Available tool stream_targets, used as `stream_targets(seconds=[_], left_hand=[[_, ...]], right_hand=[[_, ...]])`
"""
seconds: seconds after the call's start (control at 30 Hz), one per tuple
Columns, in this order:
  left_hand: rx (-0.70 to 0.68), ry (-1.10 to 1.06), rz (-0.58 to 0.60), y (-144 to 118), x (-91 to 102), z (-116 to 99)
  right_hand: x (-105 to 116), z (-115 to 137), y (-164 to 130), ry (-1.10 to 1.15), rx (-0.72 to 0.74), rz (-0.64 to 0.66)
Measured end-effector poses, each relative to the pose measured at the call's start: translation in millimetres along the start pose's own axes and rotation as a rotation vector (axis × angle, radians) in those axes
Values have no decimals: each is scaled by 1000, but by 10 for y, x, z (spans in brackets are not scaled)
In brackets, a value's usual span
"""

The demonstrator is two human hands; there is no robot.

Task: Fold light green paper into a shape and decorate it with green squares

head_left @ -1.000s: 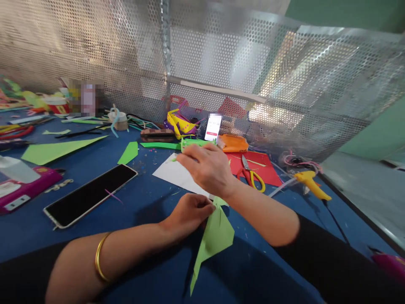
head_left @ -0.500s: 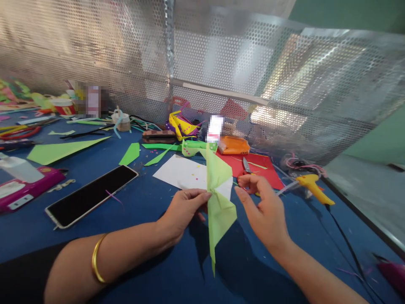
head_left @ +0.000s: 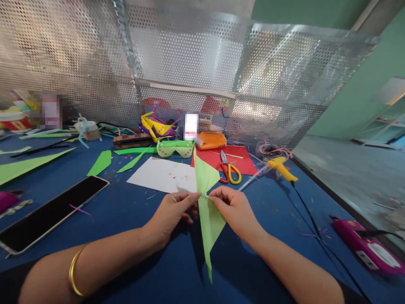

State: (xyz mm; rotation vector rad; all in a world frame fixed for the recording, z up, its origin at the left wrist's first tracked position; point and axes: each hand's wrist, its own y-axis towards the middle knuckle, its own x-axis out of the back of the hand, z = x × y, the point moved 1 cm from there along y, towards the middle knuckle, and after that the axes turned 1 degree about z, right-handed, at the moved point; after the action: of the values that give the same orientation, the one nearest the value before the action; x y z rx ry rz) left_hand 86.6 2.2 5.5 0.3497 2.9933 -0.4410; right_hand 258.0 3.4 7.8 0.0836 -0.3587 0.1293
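A light green folded paper piece (head_left: 207,213) stands upright above the blue table (head_left: 133,253), pinched at its narrow middle from both sides. My left hand (head_left: 173,211) grips it from the left, with a gold bangle on that wrist. My right hand (head_left: 233,207) grips it from the right. The paper's upper flap rises toward the red sheet (head_left: 245,162) and its long point hangs down toward me. A white sheet (head_left: 161,175) with small coloured dots lies just behind my hands.
Red and yellow scissors (head_left: 230,169) lie on the red sheet. A yellow glue gun (head_left: 280,166) with a black cord is at right, a magenta device (head_left: 367,247) far right. A phone (head_left: 47,213) lies at left, green paper scraps and paper glasses (head_left: 174,147) behind. Perforated metal screens enclose the back.
My right hand came back from reaching over the white sheet and now pinches the green paper beside my left hand. The paper was lifted upright. The view shifted right.
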Motion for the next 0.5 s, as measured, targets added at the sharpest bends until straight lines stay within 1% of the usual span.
stream_targets(seconds=[0.13,0.27,0.37,0.5], left_hand=[[3,49,-66,14,6,-20],[17,126,-85,2,17,3],[26,91,-81,-5,30,19],[75,46,-39,-9,47,21]], right_hand=[[-15,12,-25,-86,77,40],[-50,33,-66,-118,83,72],[-57,30,-80,-135,87,94],[-34,22,-73,-133,86,96]])
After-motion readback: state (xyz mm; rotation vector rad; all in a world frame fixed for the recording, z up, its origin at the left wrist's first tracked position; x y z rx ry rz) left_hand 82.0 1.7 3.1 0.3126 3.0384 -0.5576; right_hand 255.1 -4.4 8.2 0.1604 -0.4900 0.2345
